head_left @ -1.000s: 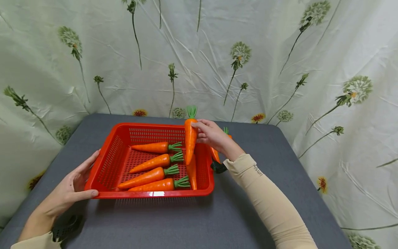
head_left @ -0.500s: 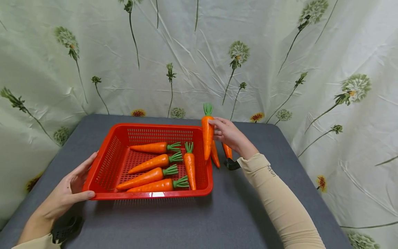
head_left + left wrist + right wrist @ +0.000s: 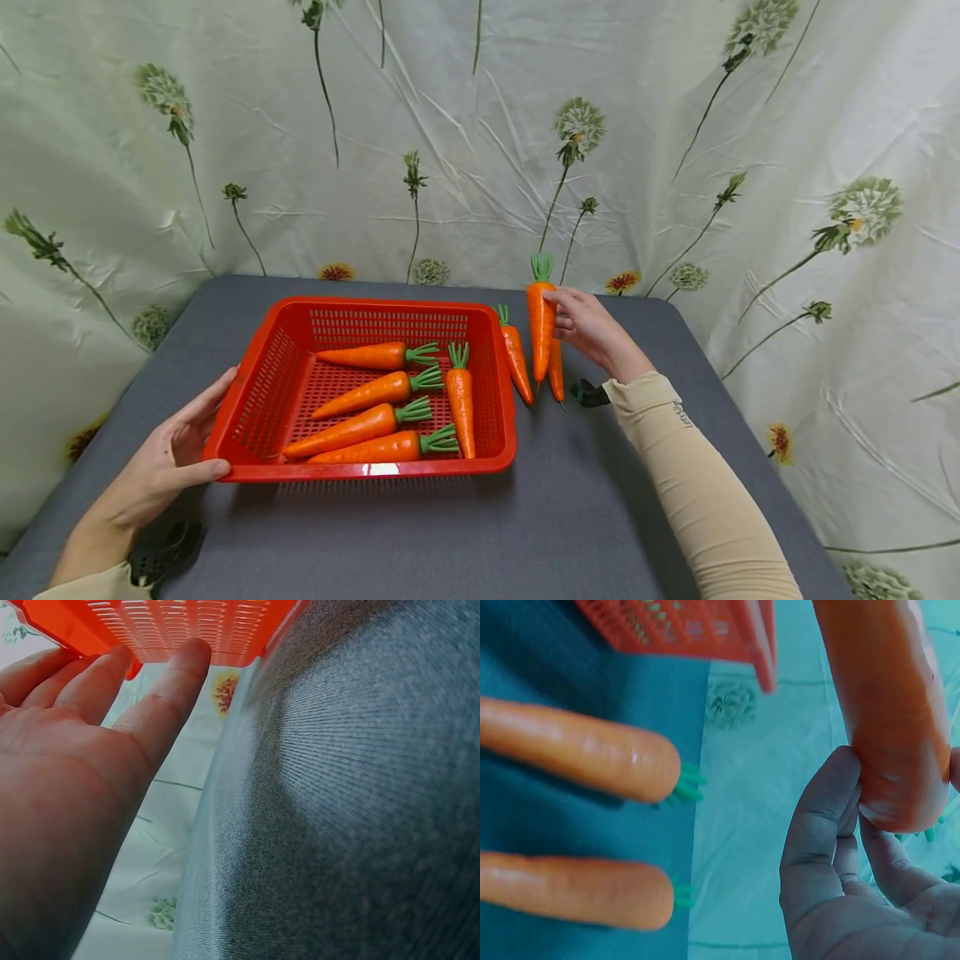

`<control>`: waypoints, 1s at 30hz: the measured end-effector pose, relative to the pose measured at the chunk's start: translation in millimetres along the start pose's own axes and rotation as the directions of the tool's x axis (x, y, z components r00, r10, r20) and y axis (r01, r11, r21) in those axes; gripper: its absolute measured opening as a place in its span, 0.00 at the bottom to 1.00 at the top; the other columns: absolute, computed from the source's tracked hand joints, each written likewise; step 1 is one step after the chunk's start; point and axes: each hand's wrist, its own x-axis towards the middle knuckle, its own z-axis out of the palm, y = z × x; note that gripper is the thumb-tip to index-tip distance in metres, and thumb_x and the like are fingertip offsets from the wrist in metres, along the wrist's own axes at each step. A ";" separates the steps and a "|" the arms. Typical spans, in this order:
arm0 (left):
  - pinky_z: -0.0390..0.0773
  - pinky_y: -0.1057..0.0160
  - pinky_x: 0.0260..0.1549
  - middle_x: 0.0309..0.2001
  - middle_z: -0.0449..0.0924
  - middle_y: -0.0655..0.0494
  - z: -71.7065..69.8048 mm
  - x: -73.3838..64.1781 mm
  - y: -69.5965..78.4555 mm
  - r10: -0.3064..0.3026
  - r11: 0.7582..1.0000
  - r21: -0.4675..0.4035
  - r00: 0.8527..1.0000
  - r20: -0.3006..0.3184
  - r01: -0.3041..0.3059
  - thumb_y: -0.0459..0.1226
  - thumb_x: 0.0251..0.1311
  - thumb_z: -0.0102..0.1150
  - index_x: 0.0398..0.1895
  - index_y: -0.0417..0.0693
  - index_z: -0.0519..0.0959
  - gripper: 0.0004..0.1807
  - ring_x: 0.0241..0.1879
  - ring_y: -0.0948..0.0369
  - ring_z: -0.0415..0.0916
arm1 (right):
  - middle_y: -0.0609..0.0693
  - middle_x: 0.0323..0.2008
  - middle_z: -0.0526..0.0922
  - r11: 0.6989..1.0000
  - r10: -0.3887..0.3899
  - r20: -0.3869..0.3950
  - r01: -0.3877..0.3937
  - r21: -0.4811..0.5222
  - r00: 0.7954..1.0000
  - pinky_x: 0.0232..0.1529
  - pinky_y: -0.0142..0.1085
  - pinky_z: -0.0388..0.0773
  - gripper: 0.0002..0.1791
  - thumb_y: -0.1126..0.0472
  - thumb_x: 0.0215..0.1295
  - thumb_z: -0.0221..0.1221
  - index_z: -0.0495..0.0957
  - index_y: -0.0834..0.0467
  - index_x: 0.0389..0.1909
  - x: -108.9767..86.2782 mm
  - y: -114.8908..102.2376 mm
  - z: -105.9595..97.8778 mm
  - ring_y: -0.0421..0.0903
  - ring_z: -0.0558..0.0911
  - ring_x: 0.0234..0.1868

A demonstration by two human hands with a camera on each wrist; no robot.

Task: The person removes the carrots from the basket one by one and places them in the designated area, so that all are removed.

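My right hand (image 3: pixel 596 333) pinches a carrot (image 3: pixel 541 333) near its leafy end, holding it upright, green top up, over the table right of the red basket (image 3: pixel 375 472). In the right wrist view, fingertips and thumb press both sides of the held carrot (image 3: pixel 892 697). Two more carrots lie on the table there: one beside the basket wall (image 3: pixel 516 358), the other partly hidden behind the held carrot (image 3: pixel 556 379). My left hand (image 3: pixel 161 458) rests spread at the basket's left side, thumb at the front corner rim. In the left wrist view its straight fingers (image 3: pixel 161 705) reach the basket's outer wall.
Inside the basket several carrots lie crosswise with tops to the right, and one carrot (image 3: pixel 461 408) lies lengthwise near the right wall. A grey cloth (image 3: pixel 360 542) covers the table. A flowered curtain (image 3: pixel 465 150) hangs behind and along the sides.
My right hand has carried the carrot rightward, from over the basket's right part, past its rim, to above the table. The left hand stays at the basket.
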 end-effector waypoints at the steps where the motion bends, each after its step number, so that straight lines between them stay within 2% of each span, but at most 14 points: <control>1: 0.79 0.70 0.54 0.78 0.55 0.59 0.1 -0.1 0.1 0.001 1.000 -0.001 1.000 0.000 -0.001 0.14 0.54 0.54 0.82 0.47 0.40 0.55 0.68 0.71 0.68 | 0.47 0.41 0.76 1.000 -0.001 -0.001 0.001 -0.005 1.000 0.46 0.33 0.77 0.24 0.50 0.78 0.50 0.67 0.61 0.65 0.3 0.9 -3.2 0.42 0.76 0.36; 5: 0.80 0.69 0.53 0.78 0.56 0.60 0.0 -0.1 0.2 -0.004 1.000 0.007 1.000 -0.007 0.004 0.14 0.55 0.54 0.82 0.47 0.41 0.55 0.67 0.71 0.69 | 0.47 0.45 0.77 1.000 0.016 -0.033 -0.016 -0.017 0.999 0.46 0.32 0.79 0.27 0.49 0.78 0.50 0.64 0.60 0.70 1.0 4.5 -14.6 0.41 0.78 0.37; 7: 0.81 0.69 0.52 0.78 0.55 0.61 -0.1 -0.2 0.2 -0.012 1.000 0.017 1.000 -0.015 0.012 0.15 0.55 0.54 0.82 0.48 0.41 0.54 0.67 0.72 0.69 | 0.46 0.42 0.76 0.999 0.023 -0.047 -0.025 -0.023 0.999 0.45 0.31 0.77 0.29 0.49 0.78 0.50 0.62 0.60 0.72 1.1 6.9 -19.9 0.39 0.75 0.32; 12: 0.81 0.69 0.51 0.78 0.55 0.62 0.4 -0.5 -0.3 -0.024 0.999 0.042 0.999 -0.032 0.026 0.16 0.55 0.55 0.82 0.49 0.42 0.54 0.66 0.73 0.69 | 0.44 0.40 0.76 0.998 0.041 -0.073 -0.043 -0.036 0.996 0.43 0.31 0.76 0.29 0.49 0.78 0.48 0.61 0.59 0.73 1.6 12.9 -32.0 0.37 0.68 0.27; 16: 0.81 0.69 0.52 0.78 0.55 0.63 0.2 -0.7 -0.5 -0.022 0.999 0.042 0.999 -0.028 0.024 0.15 0.55 0.55 0.82 0.49 0.42 0.54 0.66 0.73 0.69 | 0.43 0.37 0.79 0.997 0.037 -0.091 -0.043 -0.065 0.995 0.44 0.31 0.79 0.29 0.49 0.78 0.48 0.62 0.60 0.72 1.8 16.6 -40.0 0.36 0.76 0.29; 17: 0.81 0.69 0.52 0.78 0.55 0.63 0.1 -0.7 -0.4 -0.022 0.999 0.041 0.999 -0.028 0.023 0.15 0.55 0.55 0.82 0.49 0.42 0.54 0.66 0.73 0.69 | 0.44 0.36 0.79 0.997 0.038 -0.097 -0.045 -0.063 0.995 0.44 0.32 0.79 0.29 0.49 0.78 0.49 0.62 0.60 0.72 2.0 17.7 -41.8 0.37 0.75 0.28; 20: 0.81 0.69 0.52 0.78 0.54 0.63 0.0 -0.8 -0.5 -0.023 0.999 0.041 0.999 -0.027 0.024 0.15 0.55 0.55 0.82 0.49 0.41 0.54 0.66 0.73 0.69 | 0.43 0.37 0.82 0.994 0.040 -0.102 -0.050 -0.095 0.994 0.46 0.31 0.81 0.29 0.49 0.78 0.48 0.62 0.60 0.73 2.1 21.1 -47.3 0.37 0.82 0.34; 25: 0.80 0.70 0.52 0.78 0.53 0.63 0.5 -0.9 -0.4 -0.026 0.998 0.057 0.999 -0.038 0.029 0.16 0.55 0.55 0.82 0.49 0.42 0.54 0.66 0.74 0.68 | 0.44 0.45 0.80 0.987 0.050 -0.099 -0.064 -0.146 0.994 0.49 0.30 0.80 0.31 0.49 0.79 0.47 0.60 0.62 0.74 2.6 27.5 -56.6 0.36 0.83 0.42; 30: 0.79 0.72 0.53 0.78 0.53 0.62 0.1 -1.0 -0.7 -0.020 0.998 0.065 0.999 -0.041 0.022 0.16 0.55 0.55 0.82 0.49 0.42 0.54 0.66 0.74 0.67 | 0.47 0.50 0.77 0.984 0.057 -0.121 -0.076 -0.160 0.991 0.49 0.30 0.80 0.34 0.48 0.79 0.48 0.57 0.62 0.76 3.5 33.6 -65.3 0.35 0.83 0.42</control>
